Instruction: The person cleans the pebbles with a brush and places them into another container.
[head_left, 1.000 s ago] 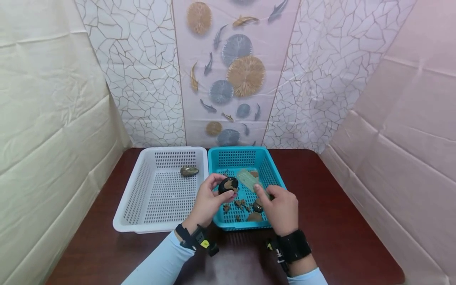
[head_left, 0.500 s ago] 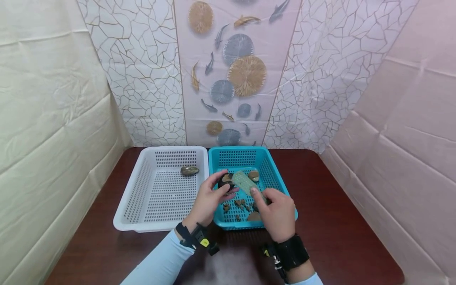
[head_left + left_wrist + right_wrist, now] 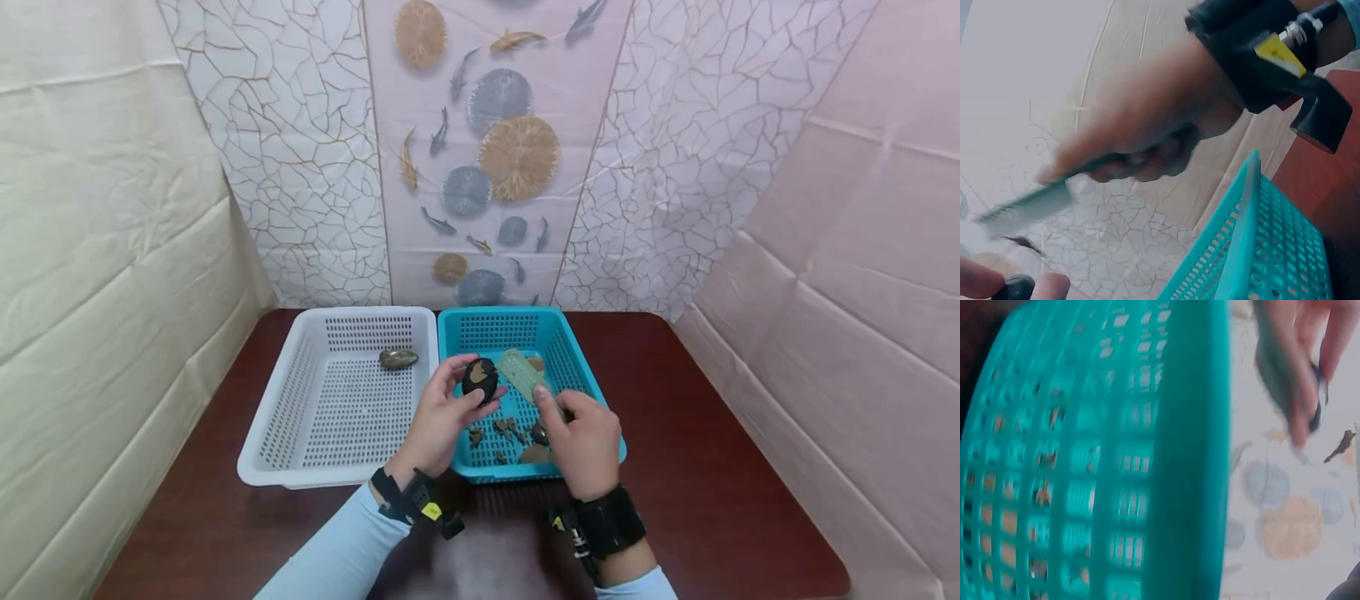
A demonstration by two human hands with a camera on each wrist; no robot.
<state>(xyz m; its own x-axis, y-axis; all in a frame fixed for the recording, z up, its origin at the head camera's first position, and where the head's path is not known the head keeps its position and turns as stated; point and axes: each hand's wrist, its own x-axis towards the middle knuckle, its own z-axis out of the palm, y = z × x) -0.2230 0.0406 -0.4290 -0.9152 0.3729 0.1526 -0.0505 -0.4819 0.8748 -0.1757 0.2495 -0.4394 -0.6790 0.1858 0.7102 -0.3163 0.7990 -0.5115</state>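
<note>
My left hand (image 3: 440,408) pinches a dark, egg-shaped stone (image 3: 486,385) between thumb and fingers. A tan, mud-like patch covers part of the stone's face. A pale green brush (image 3: 521,375), its thumb-side face flat, is gripped in my right hand (image 3: 588,442); its head is just right of the stone, with a small gap. In the left wrist view the brush (image 3: 1030,209) shows a pale bristly underside, blurred by motion. At that view's lower left corner the stone (image 3: 1015,289) shows between my left fingertips. Both hands are over the teal basket (image 3: 573,350).
Brown crumbs (image 3: 501,427), a tan flat stone (image 3: 536,454) and a dark shiny stone (image 3: 540,433) lie in the teal basket. Left of it stands a white basket (image 3: 258,433) holding one greenish-brown stone (image 3: 398,358). Both stand on a dark red table (image 3: 720,467).
The brush head moved left onto the stone half a second ago, then back right, off it. The stone has turned more upright, its tan patch facing up.
</note>
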